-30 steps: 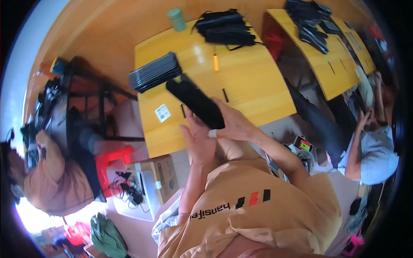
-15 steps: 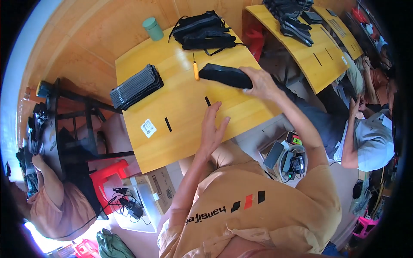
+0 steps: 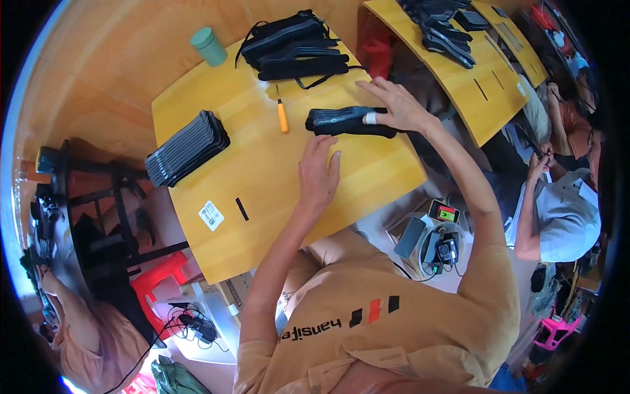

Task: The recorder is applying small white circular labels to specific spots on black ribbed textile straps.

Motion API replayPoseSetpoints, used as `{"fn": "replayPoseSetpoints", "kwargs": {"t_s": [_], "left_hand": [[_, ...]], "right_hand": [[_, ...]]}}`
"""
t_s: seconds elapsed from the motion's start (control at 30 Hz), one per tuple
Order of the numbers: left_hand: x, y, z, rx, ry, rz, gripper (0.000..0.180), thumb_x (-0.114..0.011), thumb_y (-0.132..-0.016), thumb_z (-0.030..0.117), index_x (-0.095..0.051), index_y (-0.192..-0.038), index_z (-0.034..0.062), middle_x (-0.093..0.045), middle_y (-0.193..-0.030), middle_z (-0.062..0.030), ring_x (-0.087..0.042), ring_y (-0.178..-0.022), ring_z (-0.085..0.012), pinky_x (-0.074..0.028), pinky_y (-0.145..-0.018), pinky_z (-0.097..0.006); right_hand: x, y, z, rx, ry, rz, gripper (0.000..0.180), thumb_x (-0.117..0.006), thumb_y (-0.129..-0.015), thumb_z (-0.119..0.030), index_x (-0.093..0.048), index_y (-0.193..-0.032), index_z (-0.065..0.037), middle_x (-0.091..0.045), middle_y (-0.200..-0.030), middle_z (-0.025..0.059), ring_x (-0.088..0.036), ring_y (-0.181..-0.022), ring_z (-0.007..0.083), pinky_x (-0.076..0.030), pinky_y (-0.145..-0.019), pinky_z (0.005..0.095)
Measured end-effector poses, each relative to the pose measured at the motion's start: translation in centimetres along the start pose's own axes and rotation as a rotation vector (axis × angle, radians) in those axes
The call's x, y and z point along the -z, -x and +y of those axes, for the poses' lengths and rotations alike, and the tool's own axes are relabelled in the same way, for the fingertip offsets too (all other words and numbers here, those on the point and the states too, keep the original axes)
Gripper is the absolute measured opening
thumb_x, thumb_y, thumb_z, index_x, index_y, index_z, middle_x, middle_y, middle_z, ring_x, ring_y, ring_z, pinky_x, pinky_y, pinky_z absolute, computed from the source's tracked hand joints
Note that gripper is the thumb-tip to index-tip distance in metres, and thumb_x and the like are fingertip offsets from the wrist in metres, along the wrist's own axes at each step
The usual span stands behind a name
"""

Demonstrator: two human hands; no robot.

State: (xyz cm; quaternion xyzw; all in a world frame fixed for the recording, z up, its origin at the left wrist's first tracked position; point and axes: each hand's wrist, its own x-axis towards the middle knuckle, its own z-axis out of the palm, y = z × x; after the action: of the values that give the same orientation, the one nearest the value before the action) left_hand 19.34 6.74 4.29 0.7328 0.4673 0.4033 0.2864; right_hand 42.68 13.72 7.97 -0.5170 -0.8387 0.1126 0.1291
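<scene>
Black, ribbed pieces lie in a neat stack (image 3: 187,150) well off to the left of both hands, with a white label (image 3: 211,215) nearer the person and a green canister (image 3: 209,47) beyond. Closer to the grip, a yellow-handled tool (image 3: 283,117) lies by itself, short of a heap of black strapped goods (image 3: 295,49) on the far side of the yellow table (image 3: 269,171).

From where I stand, the left hand (image 3: 319,172) holds nothing: thumb apart, fingertips right by the near edge of a black bundle (image 3: 338,118), and I can't tell whether they touch. That bundle lies on the table under the right hand (image 3: 401,110), whose fingers are spread, thumb over its right end; whether it presses, I can't say.

I'd judge the step in hand to be placing or straightening the bundle; a firm hold would call for closing the right thumb and fingers around it.
</scene>
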Motion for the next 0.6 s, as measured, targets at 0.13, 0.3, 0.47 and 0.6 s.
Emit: {"fn": "replayPoseSetpoints", "kwargs": {"t_s": [0.13,0.3,0.47,0.6], "left_hand": [[1.2,-1.8,-1.9,0.013,0.025,0.106,0.019,-0.059,-0.075,0.0,-0.058,-0.095,0.0012,-0.057,-0.093,-0.0127,-0.058,-0.084,-0.0257,-0.046,-0.072,-0.031],[1.7,-3.8,-3.3,0.036,0.039,0.111,0.015,-0.058,-0.077,0.001,-0.058,-0.093,0.0008,-0.057,-0.088,-0.0118,-0.059,-0.081,-0.0231,-0.046,-0.07,-0.03],[2.4,-5.1,-4.2,0.046,-0.012,0.111,0.015,-0.057,-0.078,0.002,-0.058,-0.093,0.0007,-0.056,-0.087,-0.0125,-0.059,-0.079,-0.0237,-0.046,-0.07,-0.031],[2.6,-6.6,-5.6,0.06,-0.024,0.126,0.016,-0.057,-0.077,0.003,-0.057,-0.093,0.0003,-0.056,-0.086,-0.0137,-0.058,-0.08,-0.0268,-0.046,-0.072,-0.034]], "right_hand": [[-0.7,-4.6,-0.2,0.077,0.025,0.178,0.044,-0.06,-0.076,-0.017,-0.048,-0.116,-0.005,-0.047,-0.111,0.0137,-0.049,-0.102,0.0322,-0.04,-0.087,0.0402],[-4.4,-13.2,-0.9,0.125,0.118,0.226,0.041,-0.064,-0.07,-0.012,-0.052,-0.108,-0.004,-0.05,-0.102,0.0141,-0.051,-0.099,0.0315,-0.043,-0.083,0.0392],[-7.2,-17.2,-1.4,-0.042,0.315,0.059,0.053,-0.073,-0.06,-0.017,-0.052,-0.108,-0.007,-0.047,-0.111,0.0108,-0.046,-0.107,0.0282,-0.041,-0.085,0.0447],[-7.0,-18.8,-0.8,-0.113,0.214,0.006,0.056,-0.07,-0.06,-0.018,-0.056,-0.113,-0.011,-0.05,-0.11,0.0097,-0.048,-0.106,0.0283,-0.04,-0.086,0.0461]]}}
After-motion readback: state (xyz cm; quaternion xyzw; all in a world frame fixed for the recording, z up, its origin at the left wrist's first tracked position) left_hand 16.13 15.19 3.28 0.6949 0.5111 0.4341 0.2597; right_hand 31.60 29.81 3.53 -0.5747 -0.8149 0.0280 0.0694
